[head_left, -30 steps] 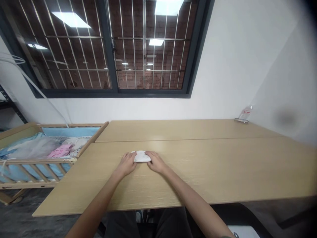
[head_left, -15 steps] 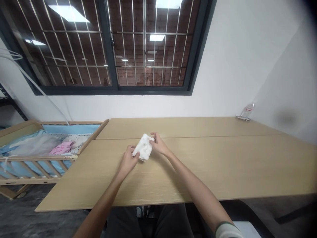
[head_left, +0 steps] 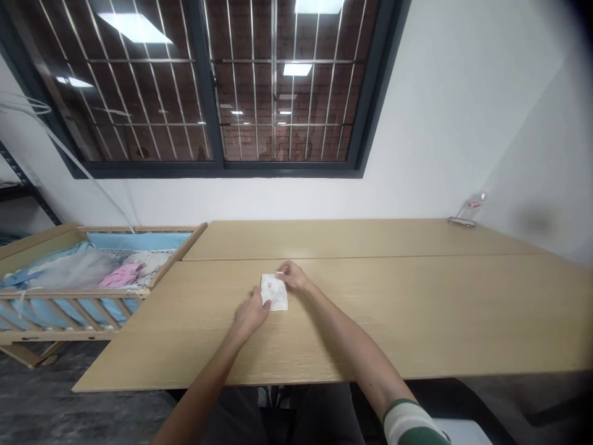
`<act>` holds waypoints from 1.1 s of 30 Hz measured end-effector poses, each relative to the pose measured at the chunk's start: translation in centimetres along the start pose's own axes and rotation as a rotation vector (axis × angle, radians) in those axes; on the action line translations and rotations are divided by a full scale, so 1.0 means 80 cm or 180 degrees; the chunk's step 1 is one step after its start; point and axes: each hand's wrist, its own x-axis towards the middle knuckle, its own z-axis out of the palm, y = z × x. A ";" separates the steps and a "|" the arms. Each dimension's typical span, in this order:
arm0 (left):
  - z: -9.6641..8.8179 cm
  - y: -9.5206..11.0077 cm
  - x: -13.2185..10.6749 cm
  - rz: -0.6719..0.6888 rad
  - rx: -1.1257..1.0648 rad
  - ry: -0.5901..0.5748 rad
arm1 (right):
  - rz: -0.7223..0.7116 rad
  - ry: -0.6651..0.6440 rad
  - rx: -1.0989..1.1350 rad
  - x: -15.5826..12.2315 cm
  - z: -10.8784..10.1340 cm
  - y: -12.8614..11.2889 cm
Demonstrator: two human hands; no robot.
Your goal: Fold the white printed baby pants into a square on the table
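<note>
A small folded white cloth (head_left: pixel 277 295) with faint printed marks rests low at the middle of the wooden table; whether it lies fully flat is hard to tell. My left hand (head_left: pixel 251 314) grips its left edge, thumb on top and fingers at the far side. At the upper right corner, my right hand (head_left: pixel 293 276) has its fingers closed on the cloth. Part of that corner is hidden behind the fingers.
The wooden table (head_left: pixel 393 309) has a seam across it. To its left stands a wooden crib (head_left: pixel 78 295) with blue lining, netting and a pink cloth (head_left: pixel 121 275). A clear plastic bottle (head_left: pixel 473 204) and a flat dark object (head_left: pixel 461 222) are at the far right corner.
The cloth has come down nearer the tabletop and turned from slanted to nearly square with the table. Both hands have moved with it, slightly toward me and to the right.
</note>
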 end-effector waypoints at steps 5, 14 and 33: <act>-0.011 0.017 -0.017 -0.0009 0.0459 0.0185 | -0.0212 -0.0094 -0.0159 -0.002 -0.001 -0.005; 0.027 0.044 -0.066 0.0731 0.0577 0.0447 | -0.1869 -0.1402 -0.1224 -0.082 -0.005 -0.082; 0.055 0.033 -0.072 0.0745 0.0718 0.0587 | -0.1517 -0.1860 -0.1478 -0.065 0.000 -0.028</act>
